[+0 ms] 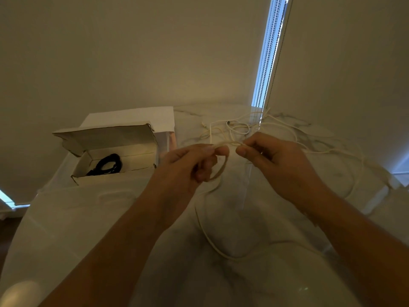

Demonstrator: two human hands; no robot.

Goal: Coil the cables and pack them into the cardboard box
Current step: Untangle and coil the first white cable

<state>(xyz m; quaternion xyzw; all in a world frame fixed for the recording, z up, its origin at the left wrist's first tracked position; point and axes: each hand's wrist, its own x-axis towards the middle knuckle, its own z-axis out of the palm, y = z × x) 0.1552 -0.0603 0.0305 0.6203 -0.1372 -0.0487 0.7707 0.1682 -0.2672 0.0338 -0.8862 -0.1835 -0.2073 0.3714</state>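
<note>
My left hand [192, 162] holds a small coil of white cable [221, 169] between thumb and fingers above the table's middle. Close to its right, my right hand [272, 160] pinches the same cable. The loose length trails down onto the table toward me [208, 238] and off to the right. Several more white cables [241, 127] lie tangled at the back of the table. The open cardboard box [115, 173] stands at the left with a coiled black cable [108, 166] inside.
The marble table [88, 218] ends at a wall just behind the box and cables. A window blind's bead chains [267, 63] hang at the back right. A white sheet [137, 117] leans behind the box lid.
</note>
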